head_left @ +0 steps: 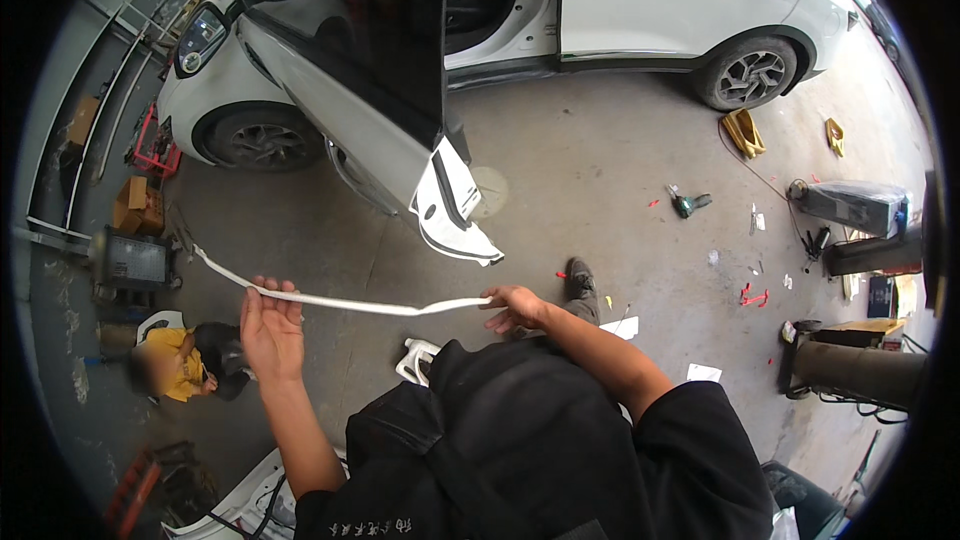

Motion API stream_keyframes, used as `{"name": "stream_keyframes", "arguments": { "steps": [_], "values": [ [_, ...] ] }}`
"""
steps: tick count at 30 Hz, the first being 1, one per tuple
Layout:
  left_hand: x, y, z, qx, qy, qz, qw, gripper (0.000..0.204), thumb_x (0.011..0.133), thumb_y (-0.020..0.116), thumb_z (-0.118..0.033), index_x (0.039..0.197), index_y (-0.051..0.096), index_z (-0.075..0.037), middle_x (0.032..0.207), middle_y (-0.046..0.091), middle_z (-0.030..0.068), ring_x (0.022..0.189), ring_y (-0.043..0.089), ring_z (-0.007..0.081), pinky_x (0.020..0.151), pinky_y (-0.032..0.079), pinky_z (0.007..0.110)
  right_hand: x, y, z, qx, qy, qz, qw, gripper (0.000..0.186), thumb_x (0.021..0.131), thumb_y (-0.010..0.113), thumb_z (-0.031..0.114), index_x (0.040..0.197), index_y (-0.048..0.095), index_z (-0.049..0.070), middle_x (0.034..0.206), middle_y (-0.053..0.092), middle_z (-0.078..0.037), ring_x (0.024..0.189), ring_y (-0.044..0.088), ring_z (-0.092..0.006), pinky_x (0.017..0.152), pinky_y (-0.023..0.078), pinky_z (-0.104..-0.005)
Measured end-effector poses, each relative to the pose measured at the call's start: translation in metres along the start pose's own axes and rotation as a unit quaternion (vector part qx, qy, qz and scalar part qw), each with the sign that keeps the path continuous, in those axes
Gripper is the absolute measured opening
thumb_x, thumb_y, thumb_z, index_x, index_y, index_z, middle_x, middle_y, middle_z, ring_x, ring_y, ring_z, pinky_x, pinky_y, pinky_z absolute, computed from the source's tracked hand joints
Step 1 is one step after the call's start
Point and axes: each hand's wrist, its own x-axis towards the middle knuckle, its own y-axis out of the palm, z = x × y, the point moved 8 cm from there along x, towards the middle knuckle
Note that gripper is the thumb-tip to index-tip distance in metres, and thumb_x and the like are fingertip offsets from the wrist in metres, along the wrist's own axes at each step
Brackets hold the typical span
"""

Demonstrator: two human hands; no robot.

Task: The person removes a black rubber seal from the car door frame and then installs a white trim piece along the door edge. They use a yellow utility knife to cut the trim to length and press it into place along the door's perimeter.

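A long, thin white strip (365,306) stretches between my two hands in front of my body. It bows slightly, and its far-left end tapers off beyond my left hand. My left hand (273,335) is palm up and holds the strip between thumb and fingers. At the strip's right end, my right hand (517,308) pinches it with the thumb and forefinger. Ahead of me stands a white car with its front door (370,130) swung open. A white panel edge (447,205) shows at the door's end nearest me. Strip and door are apart.
A person in a yellow top (180,365) sits at the left. A white stool (415,360) is close by me. Across the floor to the right lie a green power tool (688,203) and red scraps. Grey lift parts (850,208) and a cardboard box (138,207) flank the area.
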Motion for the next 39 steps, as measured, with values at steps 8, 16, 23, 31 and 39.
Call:
{"name": "stream_keyframes", "arguments": {
  "steps": [8, 16, 23, 31, 39],
  "values": [
    [-0.033, -0.180, 0.107, 0.071, -0.097, -0.233, 0.965, 0.016, 0.095, 0.052, -0.017, 0.104, 0.056, -0.004, 0.094, 0.060, 0.0097, 0.090, 0.061, 0.0257, 0.083, 0.054, 0.043, 0.014, -0.134, -0.015, -0.032, -0.205, -0.322, 0.924, 0.015, 0.088, 0.055, 0.006, 0.102, 0.060, 0.000, 0.078, 0.061, -0.010, 0.061, 0.064, -0.0204, 0.050, 0.054, -0.0328],
    [-0.115, -0.332, 0.297, 0.003, -0.281, -0.352, 0.893, 0.022, 0.096, 0.045, -0.014, 0.113, 0.048, 0.001, 0.104, 0.059, 0.0148, 0.094, 0.062, 0.0304, 0.084, 0.055, 0.045, -0.078, -0.132, 0.086, -0.103, -0.369, -0.413, 0.826, 0.029, 0.087, 0.057, 0.003, 0.107, 0.036, 0.000, 0.088, 0.061, -0.017, 0.060, 0.061, -0.0192, 0.051, 0.051, -0.0307],
    [-0.121, -0.306, 0.355, -0.069, -0.323, -0.330, 0.884, 0.019, 0.096, 0.045, -0.012, 0.107, 0.050, 0.002, 0.100, 0.061, 0.0143, 0.087, 0.064, 0.0292, 0.074, 0.059, 0.039, -0.137, -0.066, 0.147, -0.023, -0.470, -0.320, 0.823, 0.034, 0.093, 0.055, 0.008, 0.118, 0.036, -0.006, 0.094, 0.065, -0.019, 0.066, 0.059, -0.0141, 0.056, 0.051, -0.0265],
    [-0.127, -0.310, 0.395, -0.148, -0.334, -0.341, 0.866, 0.019, 0.098, 0.046, -0.014, 0.101, 0.050, 0.004, 0.097, 0.060, 0.0155, 0.079, 0.063, 0.0283, 0.070, 0.059, 0.036, -0.199, 0.047, 0.180, -0.165, -0.545, -0.203, 0.796, 0.025, 0.100, 0.047, 0.021, 0.103, 0.056, -0.002, 0.091, 0.067, -0.013, 0.068, 0.059, -0.0136, 0.062, 0.050, -0.0280],
    [-0.124, -0.308, 0.417, -0.187, -0.343, -0.317, 0.864, 0.022, 0.100, 0.046, -0.019, 0.099, 0.052, 0.002, 0.090, 0.060, 0.0144, 0.080, 0.062, 0.0268, 0.072, 0.058, 0.038, -0.205, 0.129, 0.196, -0.227, -0.548, -0.104, 0.798, 0.026, 0.100, 0.050, 0.022, 0.105, 0.055, -0.003, 0.094, 0.067, -0.014, 0.071, 0.061, -0.0150, 0.066, 0.052, -0.0282]
  ]
}}
